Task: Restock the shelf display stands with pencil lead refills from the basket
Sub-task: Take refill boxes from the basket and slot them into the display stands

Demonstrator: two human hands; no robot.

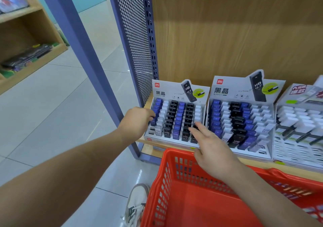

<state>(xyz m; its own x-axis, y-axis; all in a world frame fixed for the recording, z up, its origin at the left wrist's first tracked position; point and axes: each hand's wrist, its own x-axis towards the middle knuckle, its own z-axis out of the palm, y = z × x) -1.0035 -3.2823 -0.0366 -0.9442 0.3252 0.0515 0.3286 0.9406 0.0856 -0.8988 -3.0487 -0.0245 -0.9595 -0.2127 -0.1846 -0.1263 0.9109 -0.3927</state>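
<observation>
- Left stand (pixel 172 141) sits at the left end of the shelf (pixel 258 163), centre of view. Mid stand (pixel 225 96) is right against it at 3 o'clock, and right stand (pixel 297 150) is beyond that, cut by the frame edge.
- Refills (pixel 178 120) — blue, white and black cases, front ones marked HB 0.7 — stand in rows in the left and mid stands. Bare slots show at the left stand's 7 o'clock corner.
- Left hand (pixel 137 120) is at 9 o'clock of the left stand. Its fingers curl in onto the blue column at the stand's left edge and touch the cases; cannot tell whether they pinch one.
- Right hand (pixel 212 147) is at 5 o'clock of the left stand, fingers straight and spread. The tips are over the front black cases of the right-hand columns, and it holds nothing.
- Basket (pixel 167 158), red, is at 6 o'clock under the right forearm, with its rim just below the shelf edge. Blurred items show through its far-right wall — cannot tell what they are.
- Right stand holds white-capped items, type unclear.
- Purple post (pixel 82 52) runs from 11 o'clock down to the shelf corner, with mesh panel (pixel 136 43) beside it at 12.
- Shoe (pixel 137 205) is on the tiled floor (pixel 52 113) at 7 o'clock, just left of the basket.
</observation>
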